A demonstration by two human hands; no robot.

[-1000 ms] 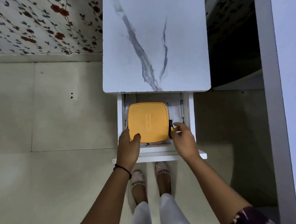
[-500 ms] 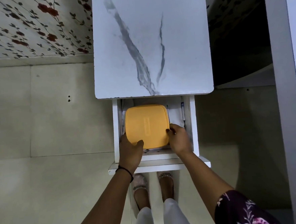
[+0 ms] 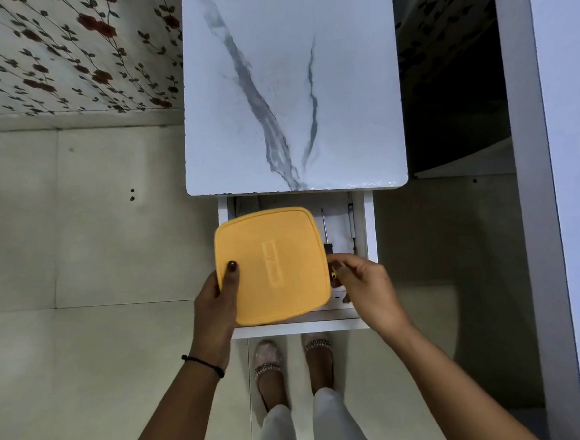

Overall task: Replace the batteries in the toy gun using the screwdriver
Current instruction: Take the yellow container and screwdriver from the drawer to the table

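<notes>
A yellow lidded box (image 3: pixel 271 265) is held tilted above the open white drawer (image 3: pixel 369 221). My left hand (image 3: pixel 215 307) grips its left edge, thumb on the lid. A screwdriver (image 3: pixel 323 224) with a black and yellow handle lies in the drawer just right of the box, shaft pointing away from me. My right hand (image 3: pixel 368 286) is at the handle's near end, its curled fingertips pinching it. No toy gun or batteries can be seen.
The drawer sticks out from under a small white marble-patterned table (image 3: pixel 289 82). A pen (image 3: pixel 351 215) lies along the drawer's right wall. A white vertical panel (image 3: pixel 534 202) stands at the right. My feet are below the drawer front on a pale tiled floor.
The yellow box has risen out of the drawer and shifted left in my left hand. My right hand left the box's right edge and closed on the screwdriver handle.
</notes>
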